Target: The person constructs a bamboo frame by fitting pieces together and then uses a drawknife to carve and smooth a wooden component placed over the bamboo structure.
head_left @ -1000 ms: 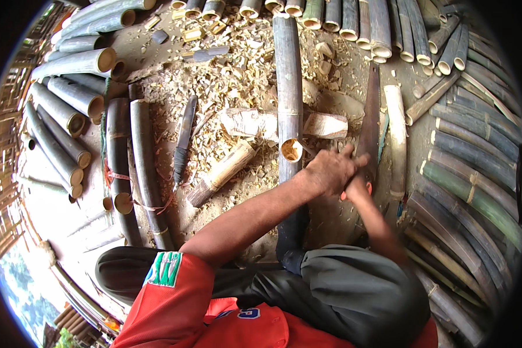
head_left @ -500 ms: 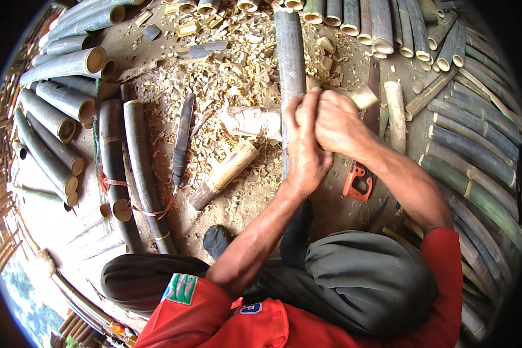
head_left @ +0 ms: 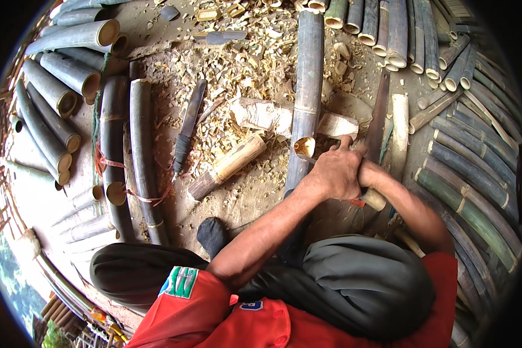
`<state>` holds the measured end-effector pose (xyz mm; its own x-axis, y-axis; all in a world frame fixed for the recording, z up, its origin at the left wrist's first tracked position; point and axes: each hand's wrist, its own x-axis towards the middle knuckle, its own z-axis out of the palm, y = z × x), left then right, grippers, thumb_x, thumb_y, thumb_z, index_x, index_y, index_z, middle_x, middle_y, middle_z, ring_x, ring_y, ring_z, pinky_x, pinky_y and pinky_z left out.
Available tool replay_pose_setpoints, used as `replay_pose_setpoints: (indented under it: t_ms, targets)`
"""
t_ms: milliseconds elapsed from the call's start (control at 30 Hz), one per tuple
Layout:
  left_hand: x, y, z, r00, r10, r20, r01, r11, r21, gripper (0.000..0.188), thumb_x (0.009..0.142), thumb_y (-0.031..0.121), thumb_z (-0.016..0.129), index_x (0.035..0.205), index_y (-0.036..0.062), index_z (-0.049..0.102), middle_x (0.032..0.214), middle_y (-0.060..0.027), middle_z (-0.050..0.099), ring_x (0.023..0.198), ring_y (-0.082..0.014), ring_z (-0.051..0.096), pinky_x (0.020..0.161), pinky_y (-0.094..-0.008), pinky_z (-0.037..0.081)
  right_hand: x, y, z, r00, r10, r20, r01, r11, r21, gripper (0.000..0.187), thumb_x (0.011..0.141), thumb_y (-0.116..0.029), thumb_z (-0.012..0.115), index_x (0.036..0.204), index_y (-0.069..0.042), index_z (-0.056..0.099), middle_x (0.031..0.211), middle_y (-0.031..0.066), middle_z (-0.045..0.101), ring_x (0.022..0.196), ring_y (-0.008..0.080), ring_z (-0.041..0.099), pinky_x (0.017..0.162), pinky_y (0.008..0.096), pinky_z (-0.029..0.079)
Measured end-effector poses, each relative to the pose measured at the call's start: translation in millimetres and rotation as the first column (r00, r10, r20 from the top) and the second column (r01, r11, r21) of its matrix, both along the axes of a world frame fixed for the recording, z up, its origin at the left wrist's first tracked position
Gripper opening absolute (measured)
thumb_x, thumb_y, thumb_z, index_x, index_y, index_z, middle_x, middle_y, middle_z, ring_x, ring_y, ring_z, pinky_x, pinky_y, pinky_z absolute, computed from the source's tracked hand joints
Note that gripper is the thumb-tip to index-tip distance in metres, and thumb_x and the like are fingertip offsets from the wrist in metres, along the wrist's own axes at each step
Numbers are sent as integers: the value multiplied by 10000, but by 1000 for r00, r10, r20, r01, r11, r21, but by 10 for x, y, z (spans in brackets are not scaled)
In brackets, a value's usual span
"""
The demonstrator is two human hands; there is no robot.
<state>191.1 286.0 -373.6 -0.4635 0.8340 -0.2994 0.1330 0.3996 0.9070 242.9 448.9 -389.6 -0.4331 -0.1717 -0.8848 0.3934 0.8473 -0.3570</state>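
Observation:
My right hand (head_left: 368, 168) is closed round a tool with a pale wooden handle (head_left: 374, 200), whose butt sticks out below the fist. My left hand (head_left: 335, 173) is clasped against the right, fingers bent over the same grip. Just left of the hands a small piece of the tool's metal shows by a cut opening in a long grey bamboo pole (head_left: 308, 75); most of the tool is hidden. That pole crosses over a pale log (head_left: 261, 116) on the ground and runs down toward my foot.
Shavings (head_left: 232, 75) cover the ground. A black-handled knife (head_left: 190, 124) and a short wooden billet (head_left: 226, 167) lie to the left. A saw blade (head_left: 380, 110) lies right, its orange handle mostly hidden. Bamboo lengths (head_left: 475, 185) are stacked right, with more (head_left: 69, 72) left.
My clasped hands have moved down and right along the pole with the tool. The handle's butt now points toward me instead of to the right. The pole's cut opening has come into view.

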Motion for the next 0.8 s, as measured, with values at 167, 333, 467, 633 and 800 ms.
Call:
replay_pose_setpoints:
  t_ms: [167, 333, 467, 633, 800]
  targets:
    - [-249, -218, -69, 945, -320, 66, 323, 945, -49, 896, 528, 171, 882, 1382, 92, 623, 1232, -203, 648, 1218, -381, 644, 1019, -482, 538, 133, -495, -163, 918, -376, 130, 380, 925, -13, 652, 868, -92, 754, 1460, -105, 480, 1363, 136, 587, 1258, 214, 590, 952, 351, 573]
    - [104, -513, 113, 967, 35, -251, -14, 996, 85, 973, 608, 93, 827, 1510, 88, 463, 1484, -269, 447, 1271, -432, 602, 1074, -498, 502, 797, -932, -548, 371, -913, 171, 741, 181, -647, 413, 926, -138, 713, 1317, -102, 585, 1422, 101, 553, 1246, 228, 594, 998, 438, 537]
    - [525, -1342, 544, 966, 228, 123, -165, 907, -387, 905, 761, 120, 752, 1550, 31, 319, 1483, -319, 439, 1273, -468, 590, 1044, -506, 520, 641, -1261, 176, -164, -608, 777, 839, -500, -215, 332, 1105, -424, 485, 1229, -131, 580, 1191, 77, 628, 1128, 206, 614, 1035, 402, 478]
    - [622, -1769, 433, 953, 23, -302, -181, 843, -506, 411, 765, 110, 705, 1093, -10, 487, 922, -191, 631, 896, -374, 692, 784, -498, 583, 646, -1278, -128, 82, -590, 803, 905, -294, -308, 355, 1089, -357, 525, 1178, -37, 649, 1094, 102, 712, 965, 234, 694, 851, 437, 588]
    - [-546, -1262, 733, 825, -462, -324, 100, 684, -723, 141, 828, 116, 728, 898, -5, 711, 841, -132, 749, 837, -292, 763, 746, -424, 619, 378, -1354, -361, -52, -262, 964, 722, -677, -145, 353, 1103, -267, 509, 1222, 30, 659, 1081, 141, 747, 967, 261, 733, 968, 464, 604]
